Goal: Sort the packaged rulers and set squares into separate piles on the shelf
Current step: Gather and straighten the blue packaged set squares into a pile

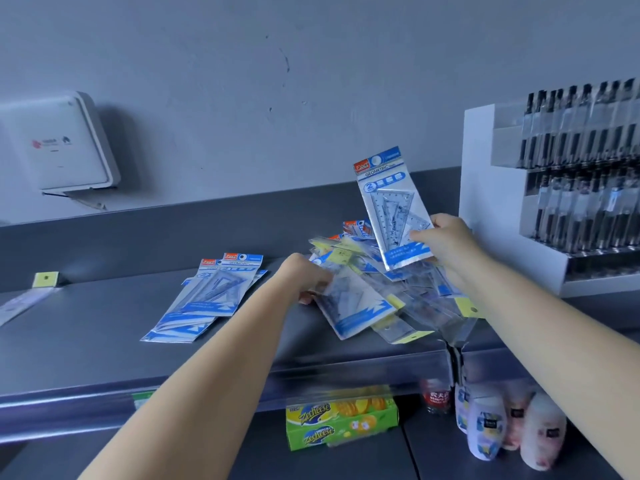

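The right hand (446, 240) pinches a set-square pack (393, 206) by its lower right corner, thumb on the front. The pack is a clear sleeve with a blue-and-white card, a red logo at the top and two transparent triangles inside. It stands nearly upright above the grip, long axis vertical, header up and tilted slightly left. Just below and left of that grip lies the mixed heap (377, 289) of packs on the shelf (104, 341). The left hand (308, 275) grips a second pack (353, 306) at the heap's left edge; it lies flat, its blue end toward the shelf front. Farther left of both hands lies the sorted pile (207, 296), headers toward the wall, and a ruler pack (24, 299) lies at the far left.
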A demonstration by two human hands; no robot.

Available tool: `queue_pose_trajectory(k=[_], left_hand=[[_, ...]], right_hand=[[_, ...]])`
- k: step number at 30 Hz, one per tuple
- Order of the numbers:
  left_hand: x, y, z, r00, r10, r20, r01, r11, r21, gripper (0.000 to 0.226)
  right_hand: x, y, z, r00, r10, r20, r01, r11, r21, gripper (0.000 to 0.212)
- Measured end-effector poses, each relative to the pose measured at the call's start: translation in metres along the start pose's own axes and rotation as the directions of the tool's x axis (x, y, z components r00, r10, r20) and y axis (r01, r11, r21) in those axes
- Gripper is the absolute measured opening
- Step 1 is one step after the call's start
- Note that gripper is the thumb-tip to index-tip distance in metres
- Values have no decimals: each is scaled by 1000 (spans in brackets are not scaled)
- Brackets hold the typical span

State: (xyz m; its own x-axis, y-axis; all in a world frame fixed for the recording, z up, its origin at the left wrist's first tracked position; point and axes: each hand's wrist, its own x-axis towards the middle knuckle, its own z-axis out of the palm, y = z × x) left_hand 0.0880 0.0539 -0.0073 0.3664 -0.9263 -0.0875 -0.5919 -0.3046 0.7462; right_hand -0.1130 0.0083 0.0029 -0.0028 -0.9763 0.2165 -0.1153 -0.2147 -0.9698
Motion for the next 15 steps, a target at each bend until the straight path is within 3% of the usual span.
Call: queue_pose_trajectory(k=[2,5,8,12,15], left_hand=[[-3,-10,-11,1000,-15,-5,14,976,-219,26],[-10,-20,-26,998,-54,-21,41,913,-407,22],[-24,-26,-42,998,-67,-12,56,904,-424,16],[-29,-46,-76,997,-70,-7,61,912,-405,35],[-33,-64,-105,998,-63,-4,54,889,-456,24]], right_hand=[[-6,-5,11,999,28,45,-30,999,25,16],[-12,-13,31,997,50,65,-53,998,41,7],[-18,-26,50,998,29,61,-31,999,31,7],[-28,-41,77,996,-3,89,1,1000,23,9],[-37,-45,99,995,21,96,-26,998,52,13]])
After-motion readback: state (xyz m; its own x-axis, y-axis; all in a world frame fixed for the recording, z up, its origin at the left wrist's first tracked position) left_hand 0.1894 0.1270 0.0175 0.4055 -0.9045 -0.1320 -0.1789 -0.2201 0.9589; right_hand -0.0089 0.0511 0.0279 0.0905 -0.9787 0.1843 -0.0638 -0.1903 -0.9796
